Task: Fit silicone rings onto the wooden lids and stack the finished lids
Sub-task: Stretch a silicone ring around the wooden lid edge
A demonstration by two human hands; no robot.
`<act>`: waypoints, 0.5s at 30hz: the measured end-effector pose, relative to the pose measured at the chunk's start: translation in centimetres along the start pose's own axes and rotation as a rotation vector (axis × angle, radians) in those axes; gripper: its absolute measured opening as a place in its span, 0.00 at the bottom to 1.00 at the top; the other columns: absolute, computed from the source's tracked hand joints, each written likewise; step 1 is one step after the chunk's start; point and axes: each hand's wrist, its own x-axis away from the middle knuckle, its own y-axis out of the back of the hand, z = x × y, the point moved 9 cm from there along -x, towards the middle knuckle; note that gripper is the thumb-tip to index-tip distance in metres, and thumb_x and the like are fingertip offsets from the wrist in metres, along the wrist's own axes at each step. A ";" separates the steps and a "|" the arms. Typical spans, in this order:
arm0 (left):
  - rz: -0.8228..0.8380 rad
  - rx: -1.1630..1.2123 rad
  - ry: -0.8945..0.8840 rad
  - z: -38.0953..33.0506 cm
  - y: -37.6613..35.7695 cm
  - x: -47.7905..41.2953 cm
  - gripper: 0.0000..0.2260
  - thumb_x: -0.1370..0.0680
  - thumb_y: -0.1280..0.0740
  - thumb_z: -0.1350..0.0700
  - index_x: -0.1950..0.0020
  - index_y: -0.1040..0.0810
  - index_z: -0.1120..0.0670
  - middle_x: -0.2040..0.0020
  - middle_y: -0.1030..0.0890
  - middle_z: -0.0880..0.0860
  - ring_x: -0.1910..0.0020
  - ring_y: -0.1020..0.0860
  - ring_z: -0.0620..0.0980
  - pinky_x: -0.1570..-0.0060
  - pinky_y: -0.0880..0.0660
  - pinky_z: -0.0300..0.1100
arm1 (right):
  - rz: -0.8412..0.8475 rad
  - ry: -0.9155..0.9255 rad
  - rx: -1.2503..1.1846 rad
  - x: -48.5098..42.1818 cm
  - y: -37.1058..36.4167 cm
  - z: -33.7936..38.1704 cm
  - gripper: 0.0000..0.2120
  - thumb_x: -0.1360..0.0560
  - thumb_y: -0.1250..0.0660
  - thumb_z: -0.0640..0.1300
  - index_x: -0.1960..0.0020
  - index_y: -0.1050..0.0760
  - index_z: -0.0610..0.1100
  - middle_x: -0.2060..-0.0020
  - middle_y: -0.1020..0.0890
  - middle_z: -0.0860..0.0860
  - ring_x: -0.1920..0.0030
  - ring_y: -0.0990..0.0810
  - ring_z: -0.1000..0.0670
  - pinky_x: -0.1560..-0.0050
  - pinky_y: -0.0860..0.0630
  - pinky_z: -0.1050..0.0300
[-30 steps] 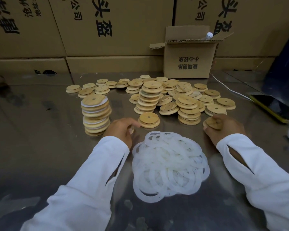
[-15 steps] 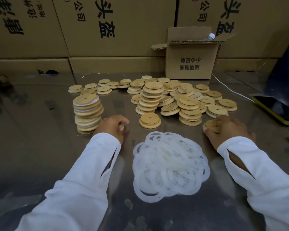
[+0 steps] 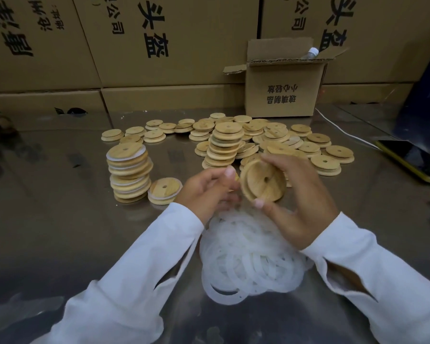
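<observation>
Plainly, the right hand (image 3: pixel 298 194) pinched a wooden lid (image 3: pixel 263 181) by its rim, thumb below, fingers above, over the far edge of the pile of silicone rings (image 3: pixel 248 264). The lid stood on edge, its stepped face turned toward the left hand (image 3: pixel 204 194), just beside it with fingers curled; whether they held a ring could not be told. The finished stack (image 3: pixel 129 175) stood beyond the pile, to its left.
</observation>
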 end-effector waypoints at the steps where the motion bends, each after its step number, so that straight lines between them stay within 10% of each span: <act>1: 0.048 0.025 0.007 0.1 -0.4 0.1 0.18 0.31 0.36 0.47 0.48 0.23 0.58 0.57 0.19 0.57 0.60 0.19 0.52 0.54 0.21 0.42 | 0.029 0.068 0.000 0.1 -0.5 0.9 0.26 0.32 0.32 0.51 0.36 0.32 0.45 0.42 0.29 0.55 0.40 0.31 0.52 0.40 0.35 0.57; 6: 0.154 0.045 0.035 0.5 -0.9 0.3 0.20 0.32 0.34 0.50 0.51 0.23 0.67 0.59 0.22 0.63 0.59 0.23 0.57 0.55 0.24 0.45 | 0.104 0.141 -0.012 0.3 -1.5 1.9 0.28 0.32 0.32 0.51 0.34 0.35 0.48 0.40 0.29 0.55 0.38 0.30 0.50 0.38 0.32 0.52; 10: 0.097 0.038 0.064 0.8 -0.4 0.1 0.09 0.24 0.37 0.57 0.52 0.21 0.62 0.59 0.19 0.60 0.61 0.19 0.54 0.60 0.20 0.43 | 0.132 -0.023 -0.137 0.0 -1.1 0.4 0.32 0.34 0.34 0.60 0.34 0.43 0.63 0.39 0.36 0.68 0.36 0.35 0.62 0.37 0.38 0.67; 15: -0.052 0.142 0.134 1.3 0.9 -0.1 0.09 0.22 0.39 0.54 0.57 0.21 0.55 0.58 0.20 0.56 0.64 0.18 0.52 0.73 0.21 0.44 | 0.261 -0.159 0.161 0.4 -1.8 -3.0 0.21 0.27 0.38 0.55 0.37 0.28 0.49 0.44 0.26 0.55 0.39 0.30 0.50 0.39 0.35 0.54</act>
